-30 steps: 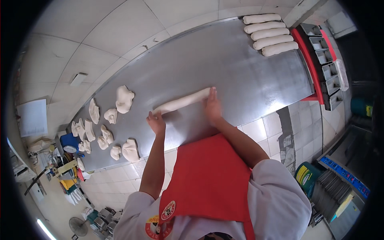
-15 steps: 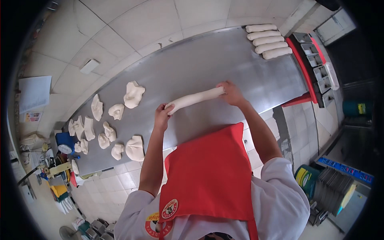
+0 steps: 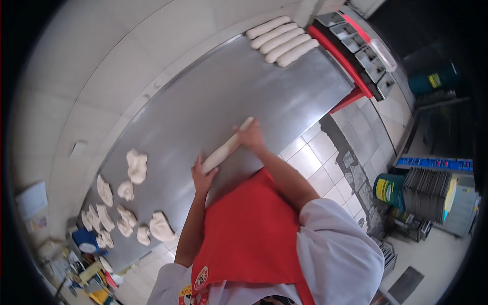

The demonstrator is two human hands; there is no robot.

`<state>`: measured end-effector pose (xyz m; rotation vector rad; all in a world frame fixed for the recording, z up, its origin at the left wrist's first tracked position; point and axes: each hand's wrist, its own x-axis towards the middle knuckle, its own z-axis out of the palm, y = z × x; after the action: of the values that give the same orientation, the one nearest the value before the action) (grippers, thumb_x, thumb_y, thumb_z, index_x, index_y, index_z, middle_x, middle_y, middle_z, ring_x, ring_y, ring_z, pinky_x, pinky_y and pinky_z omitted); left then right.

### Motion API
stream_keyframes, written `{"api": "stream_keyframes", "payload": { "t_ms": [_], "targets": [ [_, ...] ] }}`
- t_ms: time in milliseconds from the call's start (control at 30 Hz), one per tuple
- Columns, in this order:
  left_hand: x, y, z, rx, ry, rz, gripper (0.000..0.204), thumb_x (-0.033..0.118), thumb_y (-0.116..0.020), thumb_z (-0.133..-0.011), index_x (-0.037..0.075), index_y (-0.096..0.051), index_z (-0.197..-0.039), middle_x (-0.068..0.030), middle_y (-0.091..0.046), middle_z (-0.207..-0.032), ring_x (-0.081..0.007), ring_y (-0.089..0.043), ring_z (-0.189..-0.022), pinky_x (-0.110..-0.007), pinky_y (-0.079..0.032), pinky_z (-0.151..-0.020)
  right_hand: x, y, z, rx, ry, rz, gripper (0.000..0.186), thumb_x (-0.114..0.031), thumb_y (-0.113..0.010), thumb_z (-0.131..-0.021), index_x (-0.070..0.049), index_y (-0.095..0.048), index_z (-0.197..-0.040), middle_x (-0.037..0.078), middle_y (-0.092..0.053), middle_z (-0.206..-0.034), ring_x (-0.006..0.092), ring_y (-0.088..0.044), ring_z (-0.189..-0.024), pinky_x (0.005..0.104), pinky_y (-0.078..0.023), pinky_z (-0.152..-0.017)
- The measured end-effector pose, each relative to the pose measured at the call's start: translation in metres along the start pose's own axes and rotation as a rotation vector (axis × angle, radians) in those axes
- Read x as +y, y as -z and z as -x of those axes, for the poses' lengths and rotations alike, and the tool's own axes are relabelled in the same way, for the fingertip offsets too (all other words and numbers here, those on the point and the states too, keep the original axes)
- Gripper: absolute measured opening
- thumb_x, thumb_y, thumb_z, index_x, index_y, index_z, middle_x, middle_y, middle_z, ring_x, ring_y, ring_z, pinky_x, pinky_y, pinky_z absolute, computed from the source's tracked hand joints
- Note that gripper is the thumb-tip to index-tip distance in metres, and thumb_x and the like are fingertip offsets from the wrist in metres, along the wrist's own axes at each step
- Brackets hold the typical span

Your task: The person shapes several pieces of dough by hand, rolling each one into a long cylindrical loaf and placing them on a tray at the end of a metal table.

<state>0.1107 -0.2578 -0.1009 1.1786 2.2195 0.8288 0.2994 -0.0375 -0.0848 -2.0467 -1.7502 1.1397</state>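
Note:
A long pale dough roll (image 3: 223, 151) lies diagonally over the steel table (image 3: 188, 112). My left hand (image 3: 202, 178) grips its lower-left end, thumb and fingers on either side. My right hand (image 3: 250, 136), slightly blurred, holds the roll near its upper-right end. Several irregular pieces of flattened dough (image 3: 136, 166) are spread on the left part of the table. Five smooth dough rolls (image 3: 282, 43) lie side by side at the table's far right end.
A red rack with metal tins (image 3: 371, 65) stands beyond the table's right end. A blue scale (image 3: 84, 238) and clutter sit at the lower left. Green buckets (image 3: 387, 188), stacked trays (image 3: 426, 195) and a steel appliance (image 3: 437, 129) are on the right, over tiled floor (image 3: 320, 162).
The view has turned, swinging the table counterclockwise in the picture. Both hands have shifted with the roll, which now slants more steeply, with my right hand farther from me than my left.

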Motion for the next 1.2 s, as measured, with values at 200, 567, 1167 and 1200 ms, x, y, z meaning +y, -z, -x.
{"api": "stream_keyframes", "payload": {
  "t_ms": [200, 567, 1167, 1200],
  "targets": [
    [0.037, -0.01, -0.034, -0.236, 0.195, 0.146, 0.077, 0.031, -0.091, -0.082, 0.007, -0.062, -0.149, -0.0172, -0.062, -0.134, -0.033, -0.062, -0.124, -0.045, -0.05, -0.11, 0.023, 0.025, -0.029, -0.073, 0.223, -0.476, 0.1, -0.025, -0.083, -0.091, -0.003, -0.021, -0.166, 0.028, -0.061, -0.139, 0.0412, -0.068, -0.124, 0.0509, -0.056, -0.104],
    [0.364, -0.161, -0.212, -0.373, 0.058, 0.55, 0.079, 0.025, -0.087, -0.09, 0.002, -0.052, -0.157, -0.0179, -0.062, -0.14, -0.0288, -0.065, -0.127, -0.041, -0.055, -0.105, 0.022, 0.313, -0.276, 0.518, 0.361, -0.633, 0.089, -0.034, -0.082, -0.095, 0.004, -0.036, -0.161, 0.023, -0.07, -0.123, 0.0275, -0.072, -0.106, 0.0388, -0.058, -0.094],
    [0.046, -0.055, 0.014, 0.216, 0.677, 0.36, 0.037, 0.034, -0.076, -0.096, 0.006, -0.078, -0.12, -0.0148, -0.08, -0.103, -0.0266, -0.077, -0.098, -0.04, -0.06, -0.086, 0.087, 0.208, -0.315, 0.578, 0.497, 0.178, 0.068, -0.043, -0.082, -0.095, -0.001, -0.065, -0.145, 0.028, -0.068, -0.121, 0.0418, -0.067, -0.107, 0.0515, -0.056, -0.094],
    [0.014, -0.043, 0.045, 0.354, 0.704, 0.375, 0.033, 0.032, -0.075, -0.097, 0.006, -0.08, -0.117, -0.0138, -0.081, -0.101, -0.0278, -0.078, -0.095, -0.041, -0.06, -0.084, 0.079, 0.201, -0.301, 0.556, 0.517, 0.114, 0.066, -0.041, -0.082, -0.095, -0.002, -0.066, -0.145, 0.028, -0.068, -0.122, 0.0411, -0.067, -0.106, 0.0521, -0.056, -0.093]
  ]
}}
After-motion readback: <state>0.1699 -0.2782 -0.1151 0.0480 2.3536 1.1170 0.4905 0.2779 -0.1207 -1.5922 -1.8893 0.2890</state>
